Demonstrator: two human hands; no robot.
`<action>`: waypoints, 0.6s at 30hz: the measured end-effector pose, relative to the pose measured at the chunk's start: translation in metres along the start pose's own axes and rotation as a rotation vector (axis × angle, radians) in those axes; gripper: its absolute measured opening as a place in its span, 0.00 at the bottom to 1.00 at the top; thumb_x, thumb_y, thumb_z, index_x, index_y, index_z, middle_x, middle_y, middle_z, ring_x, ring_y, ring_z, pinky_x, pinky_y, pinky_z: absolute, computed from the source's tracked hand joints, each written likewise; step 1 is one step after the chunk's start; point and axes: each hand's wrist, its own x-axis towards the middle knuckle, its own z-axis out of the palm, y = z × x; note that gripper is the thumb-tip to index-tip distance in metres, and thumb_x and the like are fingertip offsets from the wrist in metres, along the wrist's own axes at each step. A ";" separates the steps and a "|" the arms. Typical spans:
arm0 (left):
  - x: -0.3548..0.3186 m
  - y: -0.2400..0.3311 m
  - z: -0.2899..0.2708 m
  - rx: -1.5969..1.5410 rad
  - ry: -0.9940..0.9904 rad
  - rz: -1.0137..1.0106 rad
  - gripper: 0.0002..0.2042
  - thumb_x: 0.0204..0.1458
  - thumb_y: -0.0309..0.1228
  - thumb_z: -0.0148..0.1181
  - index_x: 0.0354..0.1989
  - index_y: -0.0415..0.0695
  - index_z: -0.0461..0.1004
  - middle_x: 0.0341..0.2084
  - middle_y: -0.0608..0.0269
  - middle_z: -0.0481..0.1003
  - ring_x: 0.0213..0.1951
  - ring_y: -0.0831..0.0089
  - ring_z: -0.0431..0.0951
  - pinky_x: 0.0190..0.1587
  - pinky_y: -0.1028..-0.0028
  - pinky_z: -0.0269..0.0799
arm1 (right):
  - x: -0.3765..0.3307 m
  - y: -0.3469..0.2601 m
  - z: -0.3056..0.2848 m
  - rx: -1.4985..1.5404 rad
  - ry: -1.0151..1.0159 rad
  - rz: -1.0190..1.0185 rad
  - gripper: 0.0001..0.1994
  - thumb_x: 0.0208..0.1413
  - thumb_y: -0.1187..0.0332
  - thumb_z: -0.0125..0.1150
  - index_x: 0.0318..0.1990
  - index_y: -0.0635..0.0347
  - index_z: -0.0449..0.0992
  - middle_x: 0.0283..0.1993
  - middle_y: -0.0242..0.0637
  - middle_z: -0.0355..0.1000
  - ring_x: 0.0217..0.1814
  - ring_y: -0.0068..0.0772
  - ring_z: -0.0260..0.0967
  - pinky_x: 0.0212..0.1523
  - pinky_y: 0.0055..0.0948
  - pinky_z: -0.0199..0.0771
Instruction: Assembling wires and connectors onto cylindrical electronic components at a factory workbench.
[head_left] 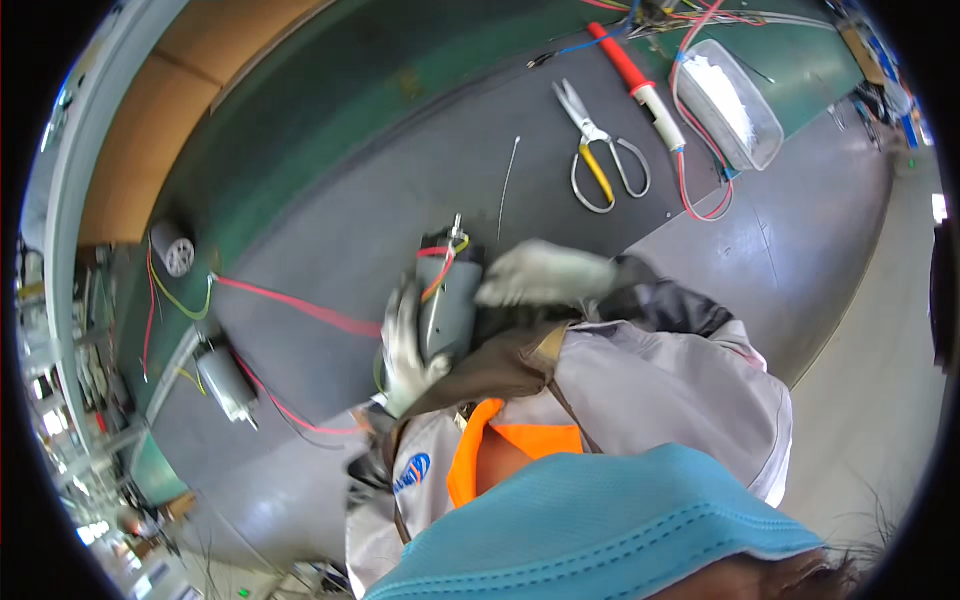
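A grey cylindrical electric motor [452, 312] lies in front of me on the dark mat, its metal shaft pointing away. Red and yellow-green wires [438, 278] run over its far end. My left hand [405, 350], in a pale glove, holds the motor along its left side, fingers stretched along it and thumb at its near end. My right hand [550, 275], also gloved, is at the motor's right side and smeared by motion. Whether its fingers touch the motor or hold anything cannot be made out.
Scissors with a yellow-wrapped handle [597, 165], a red-and-white wand-like tool on a cable [640, 85] and a clear plastic bin [765, 135] lie at the far right. A thin white-tipped strip [508, 185] lies beyond the motor. Two more motors, one upright [176, 252] and one lying [226, 382], are left, with loose wires.
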 end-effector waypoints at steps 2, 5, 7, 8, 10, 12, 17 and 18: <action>-0.006 0.001 0.022 0.108 0.198 -0.057 0.39 0.53 0.51 0.55 0.67 0.34 0.62 0.61 0.34 0.64 0.61 0.37 0.66 0.63 0.50 0.63 | 0.027 0.006 0.026 0.155 -0.027 0.005 0.26 0.55 0.48 0.69 0.40 0.70 0.80 0.31 0.42 0.76 0.32 0.34 0.73 0.31 0.36 0.71; 0.052 0.014 0.027 0.200 0.384 -0.136 0.32 0.54 0.41 0.59 0.66 0.35 0.64 0.56 0.31 0.66 0.55 0.32 0.70 0.55 0.50 0.71 | 0.068 -0.005 0.005 0.012 0.264 -0.189 0.23 0.49 0.53 0.68 0.32 0.72 0.80 0.25 0.50 0.74 0.28 0.42 0.73 0.33 0.43 0.71; 0.117 -0.022 0.020 0.426 0.480 -0.083 0.26 0.60 0.34 0.56 0.66 0.36 0.63 0.58 0.35 0.67 0.56 0.38 0.71 0.58 0.52 0.68 | 0.114 -0.030 -0.024 -0.024 0.473 -0.237 0.22 0.54 0.57 0.65 0.45 0.71 0.79 0.36 0.55 0.78 0.37 0.45 0.77 0.38 0.42 0.73; 0.164 -0.033 0.010 0.244 0.502 -0.174 0.27 0.61 0.36 0.57 0.66 0.37 0.63 0.58 0.35 0.67 0.56 0.40 0.71 0.60 0.54 0.66 | 0.150 -0.035 -0.039 0.134 0.549 -0.373 0.22 0.56 0.59 0.64 0.50 0.69 0.76 0.40 0.52 0.78 0.41 0.42 0.77 0.41 0.40 0.74; 0.232 -0.093 -0.017 0.145 0.586 -0.301 0.27 0.62 0.42 0.56 0.62 0.32 0.67 0.48 0.41 0.74 0.52 0.49 0.74 0.58 0.58 0.67 | 0.162 -0.059 -0.053 0.279 0.513 -0.516 0.23 0.60 0.63 0.62 0.59 0.66 0.72 0.46 0.47 0.79 0.46 0.38 0.77 0.46 0.36 0.75; 0.261 -0.132 -0.052 -0.597 0.346 -0.583 0.24 0.58 0.42 0.61 0.55 0.34 0.71 0.40 0.56 0.77 0.38 0.65 0.79 0.41 0.70 0.73 | 0.128 -0.073 -0.070 0.210 0.415 -0.486 0.22 0.62 0.62 0.61 0.61 0.62 0.72 0.50 0.46 0.78 0.51 0.35 0.76 0.52 0.33 0.75; 0.185 -0.106 -0.074 -0.994 0.255 -0.527 0.23 0.60 0.37 0.58 0.59 0.34 0.69 0.35 0.65 0.75 0.24 0.84 0.68 0.23 0.83 0.61 | 0.041 0.031 -0.110 0.378 0.684 -0.518 0.17 0.62 0.70 0.64 0.54 0.72 0.75 0.45 0.40 0.79 0.46 0.27 0.77 0.46 0.26 0.78; 0.164 -0.088 -0.074 -0.948 0.294 -0.543 0.24 0.60 0.36 0.58 0.61 0.34 0.68 0.33 0.66 0.74 0.23 0.84 0.67 0.22 0.84 0.60 | 0.036 0.064 -0.128 1.057 0.667 -0.477 0.23 0.60 0.72 0.64 0.61 0.72 0.69 0.44 0.40 0.77 0.45 0.26 0.76 0.47 0.26 0.78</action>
